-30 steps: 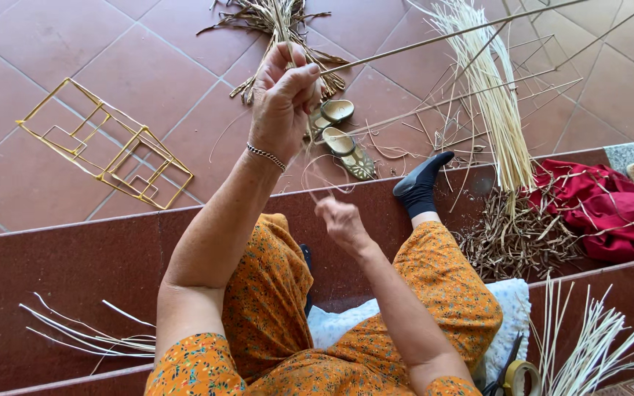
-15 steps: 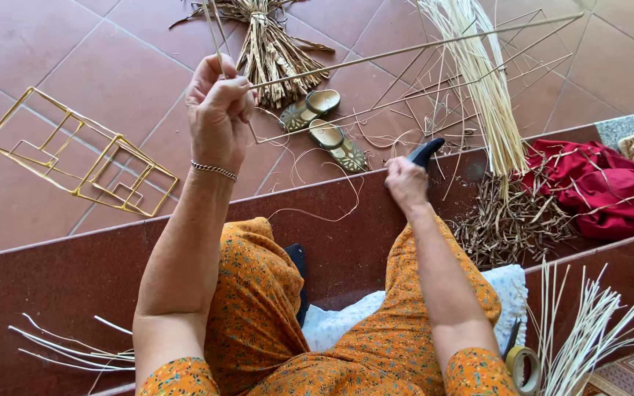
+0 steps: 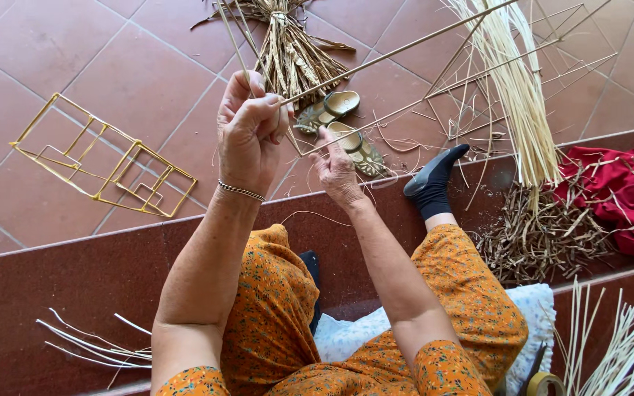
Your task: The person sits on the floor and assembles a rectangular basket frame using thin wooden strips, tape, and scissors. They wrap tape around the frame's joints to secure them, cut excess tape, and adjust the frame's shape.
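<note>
My left hand (image 3: pixel 249 130) is raised in front of me, its fingers closed on the corner of a frame of long thin reeds (image 3: pixel 434 70) that stretches away to the upper right. Close beside it, my right hand (image 3: pixel 335 167) pinches a thin strand where the reeds meet. A fine loose strand (image 3: pixel 310 215) curls below the two hands. I sit on a dark red step (image 3: pixel 67 286) in orange flowered clothes, with one dark-socked foot (image 3: pixel 434 180) on the tiled floor.
A finished yellow reed frame (image 3: pixel 108 158) lies on the tiles at left. A tied bundle of dry leaves (image 3: pixel 291 48) and a pair of sandals (image 3: pixel 343 125) lie ahead. Pale straw bundle (image 3: pixel 515 88), dry scraps (image 3: pixel 544 235) and red cloth (image 3: pixel 629 194) at right. Loose reeds (image 3: pixel 89 345) lie on the step.
My left hand swung left, then back toward the middle. My right hand rose from near my lap and came up beside the left hand at the reed joint.
</note>
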